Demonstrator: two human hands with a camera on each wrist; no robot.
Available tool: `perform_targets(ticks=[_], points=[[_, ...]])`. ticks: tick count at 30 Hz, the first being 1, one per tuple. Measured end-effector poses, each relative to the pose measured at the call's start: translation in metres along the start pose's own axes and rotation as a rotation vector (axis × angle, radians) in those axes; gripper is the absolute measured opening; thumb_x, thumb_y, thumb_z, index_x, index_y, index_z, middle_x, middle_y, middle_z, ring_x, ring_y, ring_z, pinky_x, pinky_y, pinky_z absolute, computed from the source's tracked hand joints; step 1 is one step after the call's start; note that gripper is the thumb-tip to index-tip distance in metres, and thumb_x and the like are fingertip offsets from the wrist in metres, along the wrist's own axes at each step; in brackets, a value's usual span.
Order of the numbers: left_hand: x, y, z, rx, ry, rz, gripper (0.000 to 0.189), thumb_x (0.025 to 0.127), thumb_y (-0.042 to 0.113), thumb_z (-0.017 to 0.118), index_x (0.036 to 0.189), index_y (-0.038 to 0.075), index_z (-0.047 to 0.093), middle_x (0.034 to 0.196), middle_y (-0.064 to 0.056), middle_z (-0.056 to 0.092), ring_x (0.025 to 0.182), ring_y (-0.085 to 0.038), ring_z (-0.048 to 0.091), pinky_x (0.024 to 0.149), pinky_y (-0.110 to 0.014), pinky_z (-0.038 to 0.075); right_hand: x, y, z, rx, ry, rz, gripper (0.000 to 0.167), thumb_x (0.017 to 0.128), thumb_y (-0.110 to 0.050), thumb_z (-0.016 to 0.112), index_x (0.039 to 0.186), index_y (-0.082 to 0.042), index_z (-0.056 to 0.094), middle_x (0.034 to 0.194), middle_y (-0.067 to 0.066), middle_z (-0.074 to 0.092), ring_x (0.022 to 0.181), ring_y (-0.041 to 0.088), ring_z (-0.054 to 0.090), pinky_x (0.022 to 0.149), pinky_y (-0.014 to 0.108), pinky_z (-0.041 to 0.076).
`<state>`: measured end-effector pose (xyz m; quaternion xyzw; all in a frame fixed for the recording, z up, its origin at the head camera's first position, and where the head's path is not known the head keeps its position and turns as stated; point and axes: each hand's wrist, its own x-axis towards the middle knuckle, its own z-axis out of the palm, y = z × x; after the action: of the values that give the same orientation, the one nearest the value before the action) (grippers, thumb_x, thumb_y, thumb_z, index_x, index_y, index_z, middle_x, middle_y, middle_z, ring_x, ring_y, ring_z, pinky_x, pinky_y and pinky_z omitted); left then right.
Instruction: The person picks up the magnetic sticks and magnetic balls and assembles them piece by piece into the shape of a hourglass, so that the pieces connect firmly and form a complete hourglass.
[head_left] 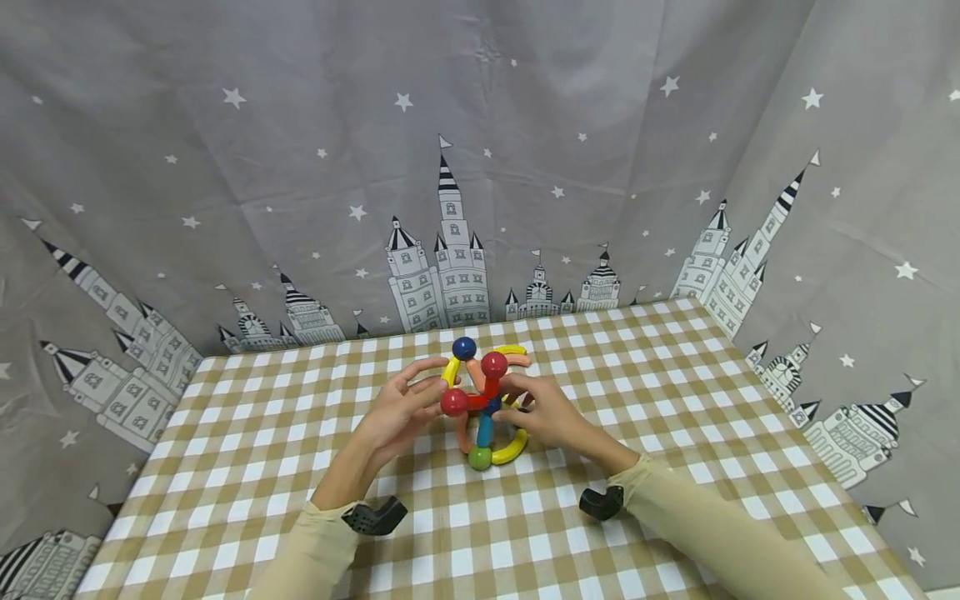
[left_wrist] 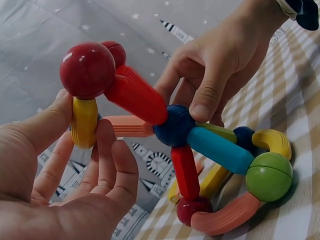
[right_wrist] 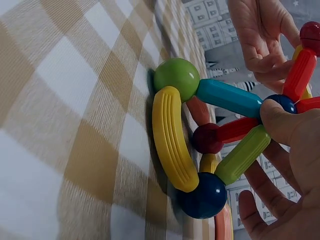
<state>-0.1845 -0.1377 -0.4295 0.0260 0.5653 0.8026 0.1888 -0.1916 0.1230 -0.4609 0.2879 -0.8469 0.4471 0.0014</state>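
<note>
A structure of magnetic building sticks and balls stands on the cloth between both hands. My left hand [head_left: 397,410] holds a yellow stick [left_wrist: 84,122] between thumb and fingers, beside a glossy red ball [left_wrist: 87,70]. My right hand [head_left: 546,408] pinches the blue center ball [left_wrist: 173,125], its thumb on the ball and the other fingers partly hidden behind. From this ball spread red sticks [left_wrist: 137,94], a teal stick [left_wrist: 220,149], a light green stick [right_wrist: 244,155] and an orange stick [left_wrist: 131,126]. At the base are a green ball [right_wrist: 176,79], a curved yellow stick [right_wrist: 171,140] and a dark blue ball [right_wrist: 202,196].
A brown-and-white checked cloth [head_left: 247,475] covers the table. Loose curved yellow [head_left: 513,350] and orange sticks [head_left: 517,360] lie behind the structure. A grey curtain [head_left: 555,125] with printed castles and stars hangs at the table's back edge.
</note>
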Motion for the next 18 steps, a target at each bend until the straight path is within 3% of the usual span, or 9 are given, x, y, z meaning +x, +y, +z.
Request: perform_targets(ticks=[10,18], points=[[-0.007,0.005,-0.018,-0.007,-0.002,0.032,0.035,0.103,0.005,0.061,0.137,0.009,0.054,0.114,-0.007,0.071,0.105,-0.017,0.068,0.093,-0.033,0.055,0.010,-0.010,0.013,0.008,0.008,-0.004,0.033,0.089,-0.019,0.082,0.120,-0.014,0.071,0.108,-0.001,0.075,0.093,0.017,0.067,0.077,0.036,0.056],[-0.008,0.006,-0.022,-0.031,0.003,0.026,0.033,0.104,0.003,0.058,0.135,0.010,0.053,0.114,-0.007,0.071,0.103,-0.017,0.068,0.089,-0.033,0.057,0.014,-0.010,0.016,0.022,-0.015,0.036,0.034,0.090,-0.020,0.082,0.121,-0.015,0.071,0.111,-0.004,0.073,0.096,0.015,0.066,0.081,0.038,0.056]])
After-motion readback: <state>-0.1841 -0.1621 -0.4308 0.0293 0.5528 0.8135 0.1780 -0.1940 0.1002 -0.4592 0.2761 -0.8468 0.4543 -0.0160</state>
